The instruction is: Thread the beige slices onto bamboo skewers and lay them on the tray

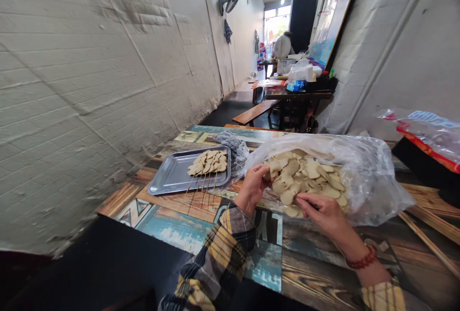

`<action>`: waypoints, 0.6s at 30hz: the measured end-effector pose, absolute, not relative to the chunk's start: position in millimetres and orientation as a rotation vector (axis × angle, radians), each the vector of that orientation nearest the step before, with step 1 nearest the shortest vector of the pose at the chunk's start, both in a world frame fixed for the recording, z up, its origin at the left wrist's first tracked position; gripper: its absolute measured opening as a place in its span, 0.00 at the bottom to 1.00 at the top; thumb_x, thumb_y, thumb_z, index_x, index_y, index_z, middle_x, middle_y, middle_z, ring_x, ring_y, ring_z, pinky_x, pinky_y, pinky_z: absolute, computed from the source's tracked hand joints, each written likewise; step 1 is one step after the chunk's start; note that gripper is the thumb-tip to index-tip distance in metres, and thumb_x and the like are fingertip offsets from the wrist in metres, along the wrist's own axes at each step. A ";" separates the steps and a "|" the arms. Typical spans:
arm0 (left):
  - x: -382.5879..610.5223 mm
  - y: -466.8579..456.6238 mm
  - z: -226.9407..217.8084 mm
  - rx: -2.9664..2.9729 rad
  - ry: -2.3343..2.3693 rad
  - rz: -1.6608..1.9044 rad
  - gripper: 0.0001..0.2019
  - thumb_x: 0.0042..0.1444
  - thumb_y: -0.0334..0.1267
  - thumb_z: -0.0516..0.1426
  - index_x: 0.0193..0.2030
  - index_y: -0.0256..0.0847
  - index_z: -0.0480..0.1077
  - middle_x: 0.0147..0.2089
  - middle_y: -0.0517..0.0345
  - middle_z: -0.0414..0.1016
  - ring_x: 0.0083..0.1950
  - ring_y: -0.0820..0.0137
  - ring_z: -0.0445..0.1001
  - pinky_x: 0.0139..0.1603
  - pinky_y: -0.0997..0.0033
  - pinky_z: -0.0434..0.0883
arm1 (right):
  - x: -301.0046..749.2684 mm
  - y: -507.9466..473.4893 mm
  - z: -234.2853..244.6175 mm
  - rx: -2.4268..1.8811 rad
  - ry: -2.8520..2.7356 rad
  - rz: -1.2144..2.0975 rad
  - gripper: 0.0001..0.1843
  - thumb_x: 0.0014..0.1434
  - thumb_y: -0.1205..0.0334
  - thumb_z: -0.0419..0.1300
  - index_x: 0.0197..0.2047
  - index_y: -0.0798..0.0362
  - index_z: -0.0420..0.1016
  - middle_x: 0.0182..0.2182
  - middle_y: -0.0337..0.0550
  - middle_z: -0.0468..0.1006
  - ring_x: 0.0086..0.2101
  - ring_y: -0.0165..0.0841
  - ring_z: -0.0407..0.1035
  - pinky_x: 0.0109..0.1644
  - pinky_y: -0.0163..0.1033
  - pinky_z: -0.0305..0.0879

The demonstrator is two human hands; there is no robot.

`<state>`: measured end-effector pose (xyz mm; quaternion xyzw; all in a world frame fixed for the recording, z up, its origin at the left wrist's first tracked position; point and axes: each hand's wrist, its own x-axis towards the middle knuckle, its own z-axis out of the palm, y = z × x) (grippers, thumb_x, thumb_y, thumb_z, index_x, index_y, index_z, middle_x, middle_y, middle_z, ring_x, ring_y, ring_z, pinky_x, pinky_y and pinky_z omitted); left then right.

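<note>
A clear plastic bag (pixel 373 177) lies open on the table, filled with thin, rounded beige slices (pixel 312 177) whose kind I cannot make out. At the bag's left edge, the fingers of my left hand (pixel 254 185) are closed beside the slices; what they hold is hidden. My right hand (pixel 325 215) pinches the edge of a beige slice at the front of the heap. Left of the bag, a metal tray (pixel 172 169) carries several skewers (pixel 204 181) threaded with similar slices, their bare sticks pointing toward me.
Crumpled grey plastic (pixel 232 144) sits between tray and bag. Loose wooden sticks (pixel 427 236) lie at the right, near a black container (pixel 426 157) with red-edged plastic packaging (pixel 431 141). A brick wall (pixel 89 86) borders the left; a bench (pixel 256 112) and a cluttered table (pixel 300 94) stand beyond.
</note>
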<state>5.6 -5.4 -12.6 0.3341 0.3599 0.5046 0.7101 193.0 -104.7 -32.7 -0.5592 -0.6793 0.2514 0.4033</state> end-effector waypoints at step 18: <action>6.3 -7.6 -14.2 1.068 0.920 1.395 0.11 0.43 0.44 0.69 0.28 0.37 0.78 0.28 0.60 0.74 0.30 0.74 0.66 0.34 0.73 0.62 | 187.7 -105.4 -28.4 -1.462 -1.611 0.759 0.20 0.63 0.48 0.55 0.35 0.52 0.82 0.17 0.38 0.75 0.19 0.33 0.68 0.22 0.34 0.59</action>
